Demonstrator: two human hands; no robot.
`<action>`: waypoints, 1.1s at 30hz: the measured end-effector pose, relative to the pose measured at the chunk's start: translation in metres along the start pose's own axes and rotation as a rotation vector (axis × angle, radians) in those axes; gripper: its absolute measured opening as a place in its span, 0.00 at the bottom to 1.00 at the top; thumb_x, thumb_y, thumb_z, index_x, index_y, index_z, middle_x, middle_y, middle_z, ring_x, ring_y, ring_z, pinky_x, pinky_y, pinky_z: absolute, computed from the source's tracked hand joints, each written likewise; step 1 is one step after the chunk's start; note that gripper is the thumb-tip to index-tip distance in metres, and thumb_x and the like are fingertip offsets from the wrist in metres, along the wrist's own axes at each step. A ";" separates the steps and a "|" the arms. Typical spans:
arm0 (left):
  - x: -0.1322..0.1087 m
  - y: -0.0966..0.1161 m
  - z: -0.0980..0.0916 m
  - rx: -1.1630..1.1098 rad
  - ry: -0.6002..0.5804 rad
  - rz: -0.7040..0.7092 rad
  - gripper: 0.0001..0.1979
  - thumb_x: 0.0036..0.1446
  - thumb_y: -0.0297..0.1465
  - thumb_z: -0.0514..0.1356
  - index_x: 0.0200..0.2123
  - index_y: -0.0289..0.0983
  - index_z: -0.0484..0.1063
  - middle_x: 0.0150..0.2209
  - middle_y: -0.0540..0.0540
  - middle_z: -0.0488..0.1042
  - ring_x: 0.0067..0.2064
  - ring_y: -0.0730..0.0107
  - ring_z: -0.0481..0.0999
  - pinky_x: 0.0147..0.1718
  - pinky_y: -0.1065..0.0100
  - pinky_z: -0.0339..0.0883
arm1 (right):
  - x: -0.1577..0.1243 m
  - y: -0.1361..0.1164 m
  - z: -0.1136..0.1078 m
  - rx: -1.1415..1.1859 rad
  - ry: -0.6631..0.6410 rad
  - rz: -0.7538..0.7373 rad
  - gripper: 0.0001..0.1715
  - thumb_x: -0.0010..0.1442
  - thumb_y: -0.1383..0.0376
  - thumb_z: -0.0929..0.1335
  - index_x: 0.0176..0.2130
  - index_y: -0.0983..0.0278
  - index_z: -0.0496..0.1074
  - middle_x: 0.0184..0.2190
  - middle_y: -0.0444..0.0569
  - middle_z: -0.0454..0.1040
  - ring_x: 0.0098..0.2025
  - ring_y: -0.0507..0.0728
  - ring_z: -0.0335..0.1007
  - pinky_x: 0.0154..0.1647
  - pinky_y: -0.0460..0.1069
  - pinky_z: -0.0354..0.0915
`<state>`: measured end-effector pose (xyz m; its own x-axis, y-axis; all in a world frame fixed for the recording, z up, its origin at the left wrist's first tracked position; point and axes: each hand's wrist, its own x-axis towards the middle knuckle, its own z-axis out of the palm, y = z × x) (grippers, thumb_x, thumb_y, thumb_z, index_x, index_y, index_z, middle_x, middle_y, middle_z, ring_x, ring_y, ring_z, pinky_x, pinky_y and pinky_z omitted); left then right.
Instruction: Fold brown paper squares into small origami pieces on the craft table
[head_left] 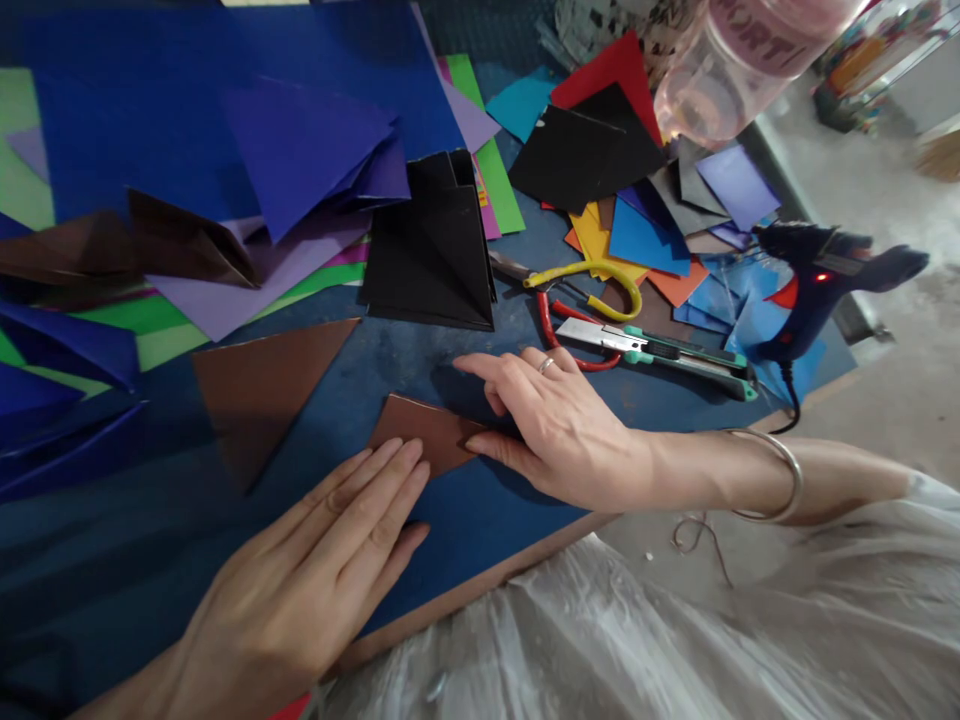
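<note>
A small folded piece of brown paper (439, 428) lies flat on the blue tabletop near its front edge. My left hand (322, 560) rests on its left end with the fingers stretched out flat. At the right end, the thumb of my right hand (559, 425) touches the paper, while the index finger points away to the left and the other fingers curl a little. Further left is a brown paper triangle (274, 390), apart from both hands. Behind the hands stands a folded black paper piece (431, 255).
Yellow-and-red-handled scissors (630, 300) and a green utility knife (686, 362) lie beyond my right hand. A glue gun (817, 285) with a lit red light sits near the right edge. Coloured paper scraps (589, 150), purple paper (307, 150) and a clear bottle (731, 85) are behind.
</note>
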<state>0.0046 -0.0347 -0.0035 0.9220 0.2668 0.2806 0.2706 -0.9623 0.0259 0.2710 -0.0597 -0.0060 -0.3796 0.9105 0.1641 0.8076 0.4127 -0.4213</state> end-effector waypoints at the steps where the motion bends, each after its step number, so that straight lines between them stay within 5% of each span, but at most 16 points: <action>1: 0.000 -0.001 0.000 0.002 0.006 0.004 0.19 0.65 0.22 0.59 0.58 0.22 0.71 0.58 0.32 0.77 0.59 0.51 0.78 0.57 0.57 0.77 | 0.000 0.000 -0.001 0.005 -0.012 0.004 0.28 0.74 0.55 0.63 0.63 0.72 0.60 0.42 0.53 0.76 0.40 0.60 0.65 0.41 0.55 0.57; 11: 0.001 0.001 0.002 -0.032 0.054 -0.009 0.19 0.64 0.21 0.62 0.57 0.21 0.71 0.57 0.31 0.78 0.60 0.50 0.78 0.58 0.57 0.75 | -0.005 0.002 -0.007 0.030 -0.029 -0.044 0.29 0.67 0.73 0.59 0.66 0.74 0.59 0.46 0.56 0.75 0.42 0.61 0.65 0.43 0.57 0.61; 16: 0.001 0.002 0.005 -0.011 0.094 -0.015 0.19 0.64 0.21 0.62 0.58 0.21 0.71 0.58 0.31 0.77 0.60 0.51 0.77 0.60 0.56 0.75 | -0.010 0.006 -0.009 0.079 0.063 -0.117 0.27 0.65 0.77 0.57 0.60 0.70 0.67 0.49 0.57 0.75 0.47 0.60 0.69 0.49 0.57 0.66; 19: 0.002 0.004 0.005 0.009 0.105 -0.013 0.17 0.65 0.23 0.61 0.56 0.22 0.73 0.56 0.31 0.78 0.58 0.51 0.79 0.57 0.56 0.77 | -0.009 0.006 -0.009 0.091 0.120 -0.277 0.25 0.68 0.76 0.56 0.58 0.69 0.70 0.52 0.58 0.75 0.55 0.59 0.71 0.55 0.57 0.70; 24: 0.003 0.007 0.004 0.008 0.133 -0.051 0.16 0.66 0.25 0.62 0.53 0.21 0.74 0.53 0.30 0.80 0.56 0.51 0.81 0.56 0.56 0.79 | 0.000 -0.001 -0.002 -0.013 0.042 -0.637 0.20 0.73 0.73 0.58 0.53 0.73 0.75 0.52 0.59 0.80 0.59 0.58 0.74 0.62 0.54 0.72; 33: 0.000 0.010 0.008 -0.028 0.126 -0.075 0.21 0.66 0.31 0.63 0.57 0.22 0.73 0.56 0.31 0.79 0.59 0.51 0.78 0.59 0.56 0.76 | 0.003 -0.006 0.003 -0.107 0.071 -0.671 0.17 0.71 0.74 0.62 0.45 0.73 0.79 0.45 0.57 0.83 0.53 0.58 0.80 0.56 0.50 0.77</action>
<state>0.0095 -0.0442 -0.0111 0.8568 0.3309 0.3954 0.3277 -0.9416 0.0778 0.2634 -0.0597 -0.0053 -0.7863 0.4546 0.4184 0.4492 0.8856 -0.1181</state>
